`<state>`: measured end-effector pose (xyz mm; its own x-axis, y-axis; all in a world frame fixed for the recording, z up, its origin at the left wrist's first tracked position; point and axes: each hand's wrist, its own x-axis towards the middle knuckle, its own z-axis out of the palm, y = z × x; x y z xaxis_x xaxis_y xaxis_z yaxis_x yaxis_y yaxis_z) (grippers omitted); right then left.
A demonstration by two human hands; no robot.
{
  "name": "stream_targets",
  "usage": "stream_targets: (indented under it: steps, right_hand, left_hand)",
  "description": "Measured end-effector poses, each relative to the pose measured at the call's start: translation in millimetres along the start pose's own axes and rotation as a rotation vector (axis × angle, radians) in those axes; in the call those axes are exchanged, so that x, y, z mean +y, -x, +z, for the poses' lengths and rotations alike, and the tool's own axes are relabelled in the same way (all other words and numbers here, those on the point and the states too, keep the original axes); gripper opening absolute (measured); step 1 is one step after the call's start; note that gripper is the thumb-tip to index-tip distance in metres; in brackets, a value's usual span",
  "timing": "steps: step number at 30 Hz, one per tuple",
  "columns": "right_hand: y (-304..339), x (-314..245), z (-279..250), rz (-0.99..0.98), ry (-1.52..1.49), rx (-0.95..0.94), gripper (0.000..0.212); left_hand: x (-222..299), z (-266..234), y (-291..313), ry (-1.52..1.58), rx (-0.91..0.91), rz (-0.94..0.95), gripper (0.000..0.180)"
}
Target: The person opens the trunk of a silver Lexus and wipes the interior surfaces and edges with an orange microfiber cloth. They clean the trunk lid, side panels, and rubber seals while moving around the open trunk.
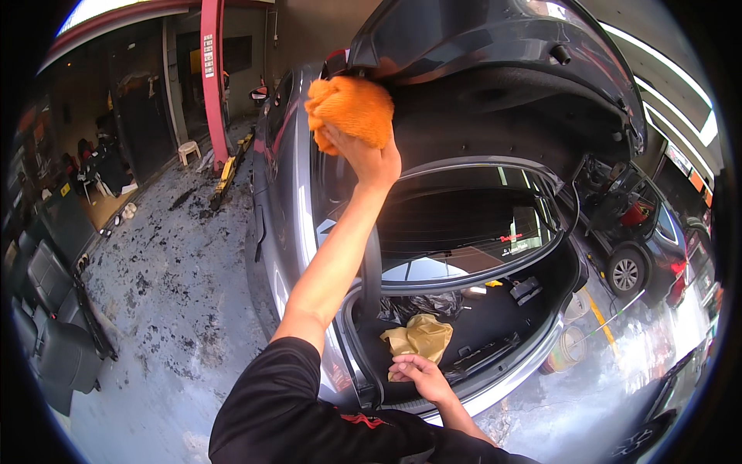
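My left hand (369, 151), reaching up and away, is closed on a bunched orange cloth (355, 104). The cloth is near the underside of the raised trunk lid (471, 39), at the car's left side; whether it touches the lid I cannot tell. Low in the middle, my right hand (423, 377) has its fingers stretched loosely to the left, over the trunk's rear edge. A crumpled tan sheet (421, 336), paper or cloth, lies in the trunk (495, 317) just beyond those fingers. Contact between them is unclear. Black plastic (417, 305) lies behind the sheet.
The rear window (464, 224) lies beyond the trunk. A red lift post (213, 85) and a white stool (188, 151) stand far left. Black car seats (58, 325) are at left. Right are a bucket (568, 344) and another dark car (630, 224).
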<state>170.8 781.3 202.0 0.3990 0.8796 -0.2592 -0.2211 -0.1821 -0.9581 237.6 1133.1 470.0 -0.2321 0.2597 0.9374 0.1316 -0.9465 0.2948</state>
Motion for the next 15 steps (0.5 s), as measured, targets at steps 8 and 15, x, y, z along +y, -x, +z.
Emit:
stream_targets:
  steps: [8,15]
  right_hand:
    - [-13,-7,21,-0.107,0.038,-0.150,0.037]
    - [-17,5,13,0.009,0.113,-0.218,0.043]
  left_hand:
    - [131,-25,-59,0.398,0.295,0.255,0.092]
    - [187,-55,-126,-0.155,0.234,0.835,0.047]
